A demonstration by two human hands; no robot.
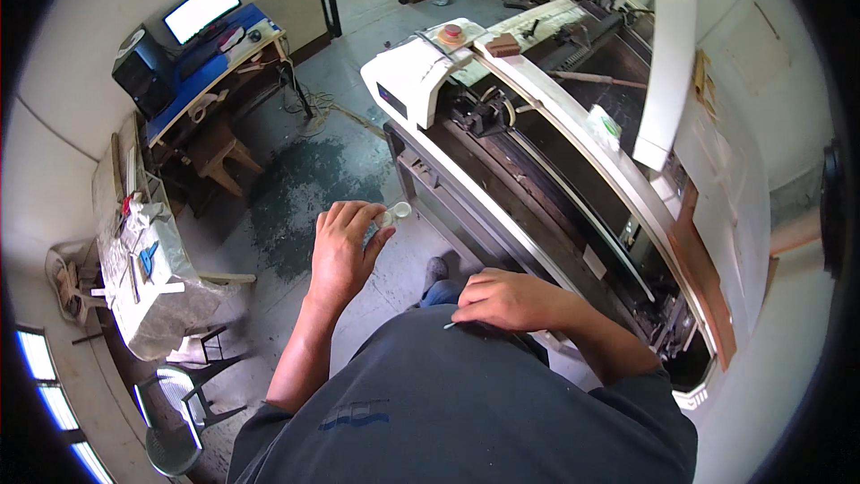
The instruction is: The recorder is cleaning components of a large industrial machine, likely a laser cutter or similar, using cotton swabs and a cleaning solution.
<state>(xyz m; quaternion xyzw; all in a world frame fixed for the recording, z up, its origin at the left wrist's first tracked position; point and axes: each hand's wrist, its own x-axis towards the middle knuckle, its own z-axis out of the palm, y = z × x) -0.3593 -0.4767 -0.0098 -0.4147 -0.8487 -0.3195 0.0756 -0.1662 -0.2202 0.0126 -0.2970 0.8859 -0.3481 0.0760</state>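
Note:
My left hand (342,246) is raised in front of me, its fingers closed round a small clear bottle with its round white cap (400,210) tipped open. Most of the bottle is hidden by the fingers. Close to my dark shirt, my right hand (502,298) is closed in a pinch on a thin cotton swab (450,325). Only the swab's pale tip shows below the fingers. The two hands are apart, with the right one lower and nearer to my body.
A large white machine (528,125) with a long rail and a red button (451,33) stands to my right. At the far left is a desk (224,58) with a monitor (202,9). A covered table (170,305) bears blue pliers (148,257); a chair (184,408) stands nearby.

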